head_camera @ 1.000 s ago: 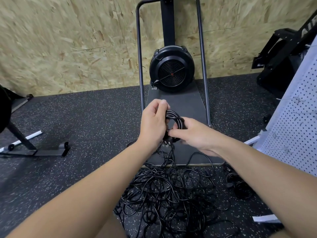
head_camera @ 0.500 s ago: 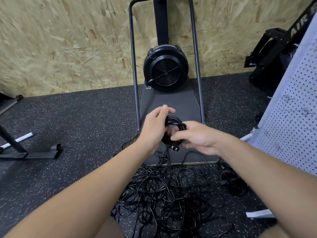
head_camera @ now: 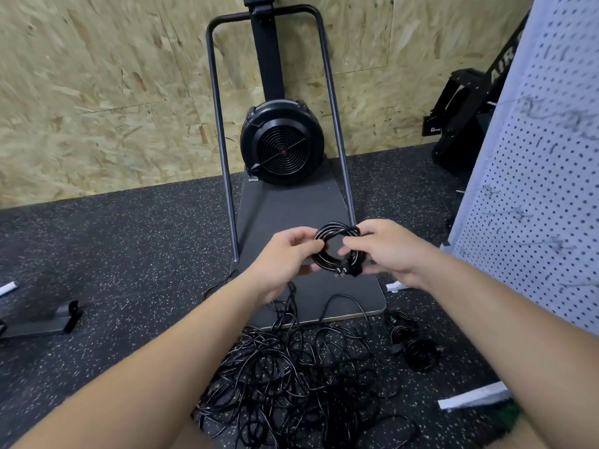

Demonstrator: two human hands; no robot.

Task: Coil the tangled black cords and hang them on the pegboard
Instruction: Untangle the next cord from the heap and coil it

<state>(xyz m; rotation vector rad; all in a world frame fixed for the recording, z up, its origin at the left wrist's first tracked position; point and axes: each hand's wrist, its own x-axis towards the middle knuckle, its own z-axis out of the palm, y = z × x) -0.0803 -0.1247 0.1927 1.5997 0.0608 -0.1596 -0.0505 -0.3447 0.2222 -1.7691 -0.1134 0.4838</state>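
A small coil of black cord is held up between both hands above the floor, with its plug hanging at the coil's lower edge. My left hand pinches the coil's left side. My right hand grips the right side, fingers curled round the loops. Below them a large tangle of black cords lies on the speckled floor. A smaller bundled cord lies to the tangle's right. The white pegboard with several wire hooks stands at the right.
A black fan exercise machine with a grey frame and a dark base plate stands straight ahead against the chipboard wall. Black equipment sits at the back right. A dark metal foot lies left; white strips lie right.
The coil has been turned so its ring faces me, and my hands have spread to its two sides. The view has tilted down and shifted left.
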